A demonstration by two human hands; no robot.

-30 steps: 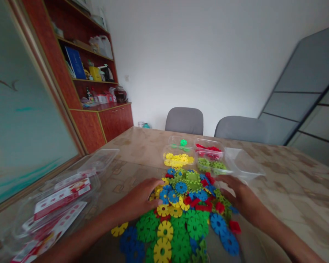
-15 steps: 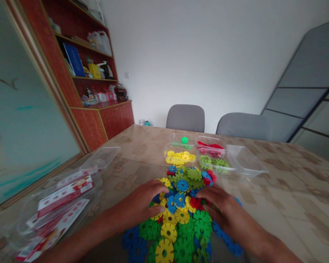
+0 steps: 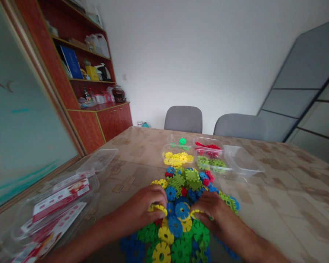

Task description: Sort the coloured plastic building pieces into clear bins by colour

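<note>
A heap of plastic gear-shaped pieces (image 3: pixel 185 204) in yellow, blue, green and red lies on the table in front of me. My left hand (image 3: pixel 142 209) rests on the heap's left side, fingers curled round a yellow gear piece (image 3: pixel 158 208). My right hand (image 3: pixel 216 213) presses on the heap's right side, fingertips pinching another yellow piece (image 3: pixel 195 212). Beyond the heap stand clear trays: one with yellow pieces (image 3: pixel 178 158), one with light green pieces (image 3: pixel 211 163), one with red pieces (image 3: pixel 208 147), one with a bright green piece (image 3: pixel 182 141).
An empty clear tray (image 3: pixel 242 160) sits at the right of the sorted trays. A clear lid (image 3: pixel 98 160) and a clear box holding red-and-white packets (image 3: pixel 57 202) lie at the left. Two grey chairs (image 3: pixel 183 118) stand behind the table; a wooden shelf unit (image 3: pixel 82 73) is at the left.
Both hands have drawn closer together and toward me over the heap. Each has closed its fingers on a yellow piece. The heap has been pushed more compact.
</note>
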